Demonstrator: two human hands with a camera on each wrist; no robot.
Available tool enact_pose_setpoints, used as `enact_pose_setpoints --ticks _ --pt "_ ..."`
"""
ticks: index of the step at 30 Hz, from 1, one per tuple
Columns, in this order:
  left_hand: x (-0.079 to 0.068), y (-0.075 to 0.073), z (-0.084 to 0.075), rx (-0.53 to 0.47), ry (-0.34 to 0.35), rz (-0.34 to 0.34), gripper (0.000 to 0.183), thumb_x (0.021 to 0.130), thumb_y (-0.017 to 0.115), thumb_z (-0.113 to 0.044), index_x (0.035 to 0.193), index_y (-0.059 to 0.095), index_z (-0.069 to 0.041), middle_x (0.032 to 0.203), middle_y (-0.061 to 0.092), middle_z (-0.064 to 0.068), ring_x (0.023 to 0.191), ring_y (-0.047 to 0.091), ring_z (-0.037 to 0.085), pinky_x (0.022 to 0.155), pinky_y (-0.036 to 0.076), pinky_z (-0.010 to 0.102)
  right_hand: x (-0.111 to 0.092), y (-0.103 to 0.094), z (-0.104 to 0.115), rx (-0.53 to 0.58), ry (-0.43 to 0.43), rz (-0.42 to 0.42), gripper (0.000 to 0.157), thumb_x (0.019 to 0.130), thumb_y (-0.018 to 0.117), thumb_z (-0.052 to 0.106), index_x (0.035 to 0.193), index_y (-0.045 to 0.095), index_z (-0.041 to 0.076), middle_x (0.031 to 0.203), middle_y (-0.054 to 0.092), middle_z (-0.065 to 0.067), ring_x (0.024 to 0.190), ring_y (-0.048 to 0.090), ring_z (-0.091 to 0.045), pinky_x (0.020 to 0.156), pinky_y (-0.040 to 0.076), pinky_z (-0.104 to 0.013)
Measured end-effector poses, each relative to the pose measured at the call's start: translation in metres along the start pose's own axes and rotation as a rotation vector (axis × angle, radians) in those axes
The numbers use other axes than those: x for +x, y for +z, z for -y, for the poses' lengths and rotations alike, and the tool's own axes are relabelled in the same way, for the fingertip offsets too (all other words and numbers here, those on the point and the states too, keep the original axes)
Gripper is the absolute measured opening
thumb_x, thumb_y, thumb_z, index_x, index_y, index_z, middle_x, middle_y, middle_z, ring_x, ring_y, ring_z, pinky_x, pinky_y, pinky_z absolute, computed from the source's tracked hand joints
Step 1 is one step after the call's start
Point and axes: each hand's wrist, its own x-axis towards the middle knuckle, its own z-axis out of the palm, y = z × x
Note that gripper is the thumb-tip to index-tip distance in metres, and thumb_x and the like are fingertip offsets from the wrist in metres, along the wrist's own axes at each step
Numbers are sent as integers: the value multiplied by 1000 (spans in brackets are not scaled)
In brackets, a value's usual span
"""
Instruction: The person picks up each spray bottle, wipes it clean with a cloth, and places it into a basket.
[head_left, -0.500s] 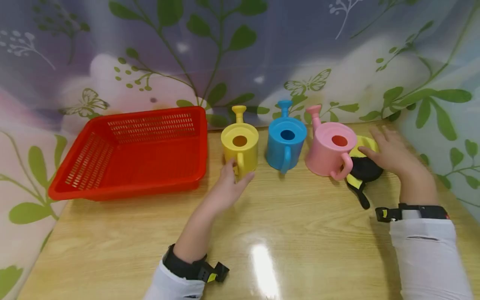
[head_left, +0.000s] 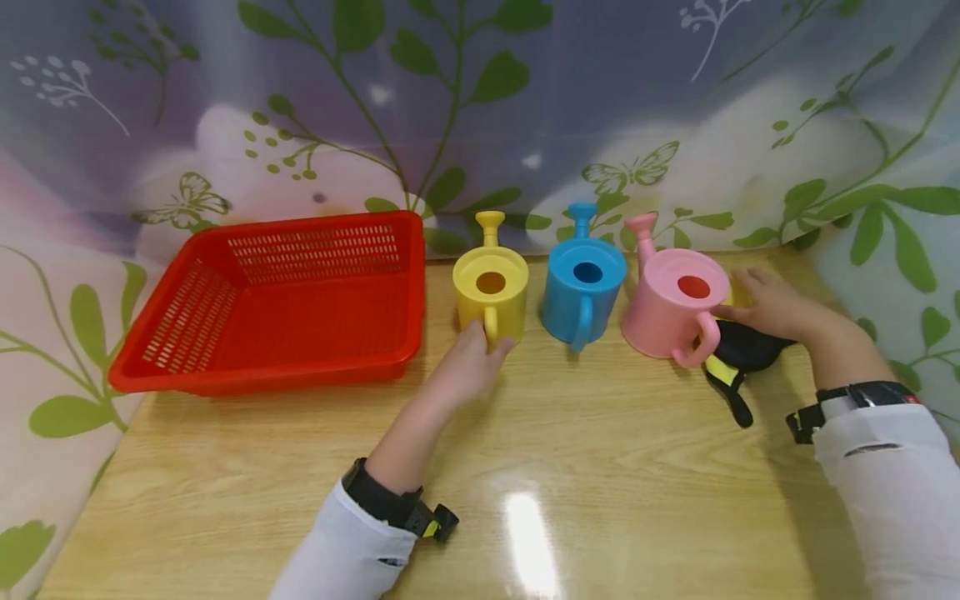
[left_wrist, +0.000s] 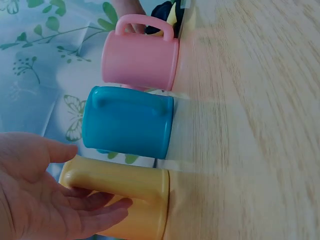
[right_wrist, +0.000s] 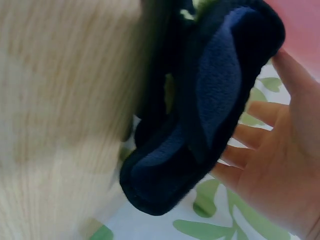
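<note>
A yellow watering can (head_left: 472, 310) stands in the head view with my left hand (head_left: 468, 362) at its handle. In the left wrist view, nearly straight fingers (left_wrist: 102, 215) reach under that handle, and the thumb stays apart near the top rim. A blue watering can (head_left: 562, 308) and a pink watering can (head_left: 648, 321) stand to its right. Beside the pink one, my right hand (head_left: 783, 308) reaches over a black and yellow soft fabric thing (head_left: 750, 346) with a strap. Its extended fingers pass behind the black padded part (right_wrist: 220, 90), which hides the fingertips.
A red plastic basket (head_left: 315, 321) with slotted sides stands left of the watering cans. A leaf-patterned cloth (head_left: 480, 108) hangs behind the wooden table (head_left: 637, 500) and covers the right side too.
My left hand has come closer around the yellow can's handle. My right hand has moved lower onto the fabric thing, whose black part has shifted and spread toward the right.
</note>
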Motion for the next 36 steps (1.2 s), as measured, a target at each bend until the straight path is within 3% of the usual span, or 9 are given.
enact_pose_setpoints --ticks 9,17,26,36 --pt "7 -1 -1 80 -20 -19 39 97 43 -27 122 34 1 102 48 14 96 47 26 82 41 40 5 13 -8 -17 -74 -24 85 81 66 31 134 17 -13 126 26 -46 112 30 -58 92 28 -68" --pt "5 -3 -3 31 -25 -49 39 98 39 -28 122 34 2 98 46 15 92 46 27 78 41 39 1 14 -15 -13 -27 -5 87 76 70 29 131 19 -15 118 36 -43 104 38 -53 88 32 -65" --pt "5 -3 -9 -39 -2 -130 30 98 38 -26 115 40 -1 106 52 13 97 48 24 87 41 41 -2 15 -26 -11 26 22 80 79 65 32 127 22 -16 110 40 -41 98 40 -51 82 34 -64" --pt "7 -2 -8 -133 11 -183 22 98 40 -20 109 41 -1 98 58 12 89 53 22 73 44 32 2 15 -21 1 30 20 74 78 65 28 121 25 -18 95 48 -34 83 49 -40 72 40 -53"
